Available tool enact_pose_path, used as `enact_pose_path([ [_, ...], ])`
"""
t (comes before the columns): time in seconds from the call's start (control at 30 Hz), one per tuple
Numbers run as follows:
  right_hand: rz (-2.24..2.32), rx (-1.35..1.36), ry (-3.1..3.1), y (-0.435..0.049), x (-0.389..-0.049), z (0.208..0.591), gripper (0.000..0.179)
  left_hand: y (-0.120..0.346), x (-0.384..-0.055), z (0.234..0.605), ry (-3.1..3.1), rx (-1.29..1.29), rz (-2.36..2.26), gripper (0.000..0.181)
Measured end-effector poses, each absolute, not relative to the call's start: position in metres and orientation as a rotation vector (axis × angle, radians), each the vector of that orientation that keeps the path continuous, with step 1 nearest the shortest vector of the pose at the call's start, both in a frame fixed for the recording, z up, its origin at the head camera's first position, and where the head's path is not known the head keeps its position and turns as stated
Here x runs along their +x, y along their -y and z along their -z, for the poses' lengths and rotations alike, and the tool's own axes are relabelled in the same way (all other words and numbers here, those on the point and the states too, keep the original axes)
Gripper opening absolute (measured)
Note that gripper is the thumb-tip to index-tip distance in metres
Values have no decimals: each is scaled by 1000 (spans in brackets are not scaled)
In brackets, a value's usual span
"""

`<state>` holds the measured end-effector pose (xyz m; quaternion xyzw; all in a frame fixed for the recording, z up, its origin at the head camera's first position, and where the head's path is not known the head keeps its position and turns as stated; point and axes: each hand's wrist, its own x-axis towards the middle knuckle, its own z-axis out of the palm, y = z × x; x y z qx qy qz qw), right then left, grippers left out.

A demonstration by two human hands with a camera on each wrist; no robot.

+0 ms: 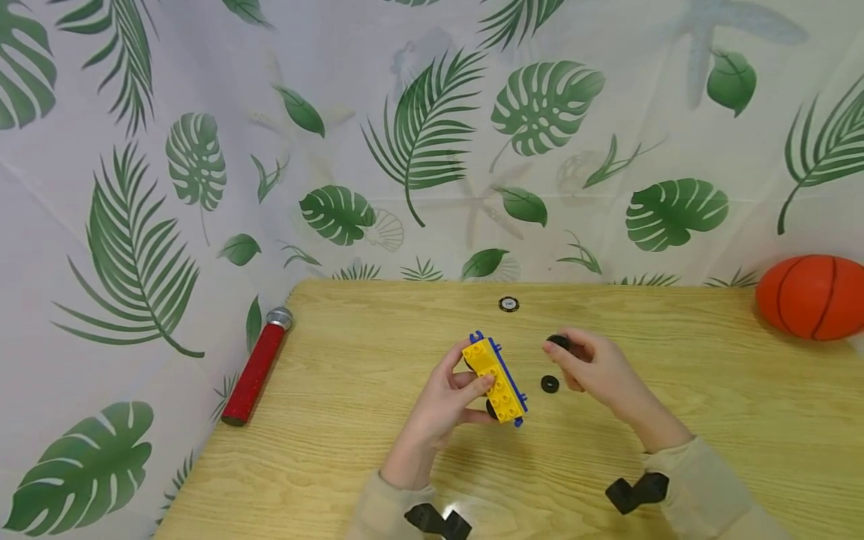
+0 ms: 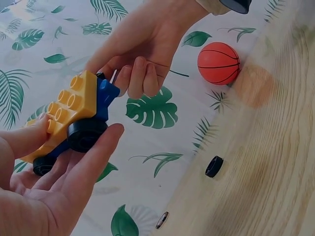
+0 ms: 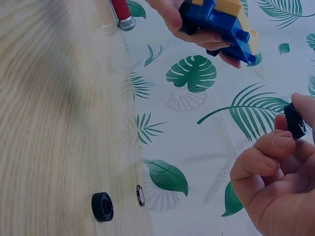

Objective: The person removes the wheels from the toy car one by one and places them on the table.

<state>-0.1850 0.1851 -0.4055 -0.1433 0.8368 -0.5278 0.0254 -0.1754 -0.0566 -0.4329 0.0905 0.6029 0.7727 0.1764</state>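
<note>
My left hand (image 1: 442,401) grips a toy car (image 1: 496,379) with a yellow studded brick body on a blue base, tilted above the table. Two black wheels sit on the car's near side, one of them a wheel (image 2: 86,133) beside the fingers in the left wrist view. Along the other side, bare blue axle stubs (image 3: 241,35) stick out in the right wrist view. My right hand (image 1: 601,371) pinches a loose black wheel (image 3: 295,121) between thumb and fingertips, apart from the car. Another black wheel (image 1: 550,384) lies on the table between the hands.
A black-and-white poker chip (image 1: 509,304) lies near the back of the wooden table (image 1: 351,352). At the left edge rests a red microphone (image 1: 256,367) with a silver head. An orange basketball (image 1: 813,298) sits at the back right. A leaf-print curtain (image 1: 418,150) hangs behind.
</note>
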Motion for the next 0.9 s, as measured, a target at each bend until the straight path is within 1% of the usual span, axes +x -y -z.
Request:
enact_pose_path([
  [0.2,1611,-416,-2621,-191,-185,406,27,56,-174,433,-1726,245,-2193,58],
  [0.47,1569,-392,-2654,-203,-184,409,28,56,-175,434,-1724,262,-2204,58],
  [0.77,1437,-338,-2723,-218,-184,416,36,58,-176,434,-1720,272,-2205,59],
  [0.9,1410,-307,-2738,-225,-184,420,35,58,-176,434,-1717,268,-2211,57],
])
